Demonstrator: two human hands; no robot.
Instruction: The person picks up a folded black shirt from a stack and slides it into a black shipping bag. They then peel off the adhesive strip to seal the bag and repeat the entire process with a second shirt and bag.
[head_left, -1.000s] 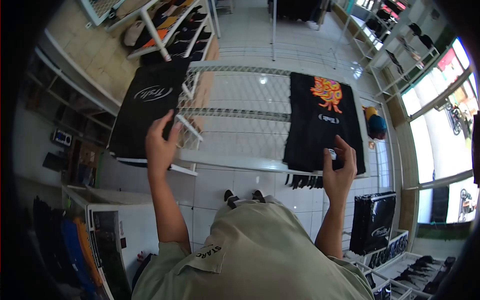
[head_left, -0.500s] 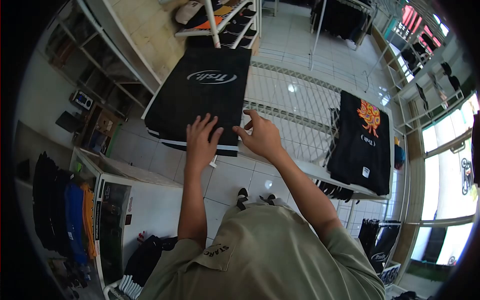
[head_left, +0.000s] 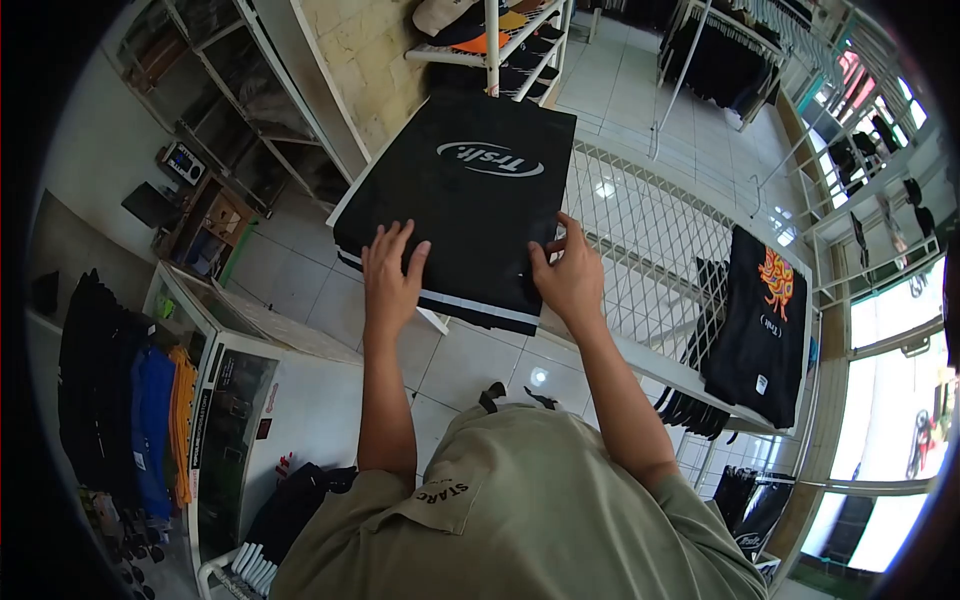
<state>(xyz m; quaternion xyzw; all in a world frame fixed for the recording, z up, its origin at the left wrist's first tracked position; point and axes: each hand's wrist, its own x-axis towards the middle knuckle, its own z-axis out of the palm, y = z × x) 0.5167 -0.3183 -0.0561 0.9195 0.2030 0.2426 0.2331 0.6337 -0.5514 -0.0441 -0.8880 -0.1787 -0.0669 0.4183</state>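
A flat black bag [head_left: 460, 215] with a white oval logo lies on top of a stack, whose near edge shows pale strips and uneven layers. My left hand [head_left: 392, 275] rests on its near left part, fingers spread and thumb apart. At the right edge, my right hand [head_left: 572, 272] has thumb and forefinger closed on the bag's side; the other fingers are curled and partly hidden. The stack lies at the left end of a white mesh rack [head_left: 640, 215].
Folded black shirts [head_left: 760, 340], the top one with an orange print, lie at the rack's right end. A white cabinet [head_left: 310, 390] stands at lower left near hanging clothes [head_left: 150, 420]. Shelves with caps [head_left: 450, 22] stand behind the stack.
The view has shifted, so the stack and rack appear further right. My hands have moved apart across the bag, the left toward its left side, the right staying at its right edge.
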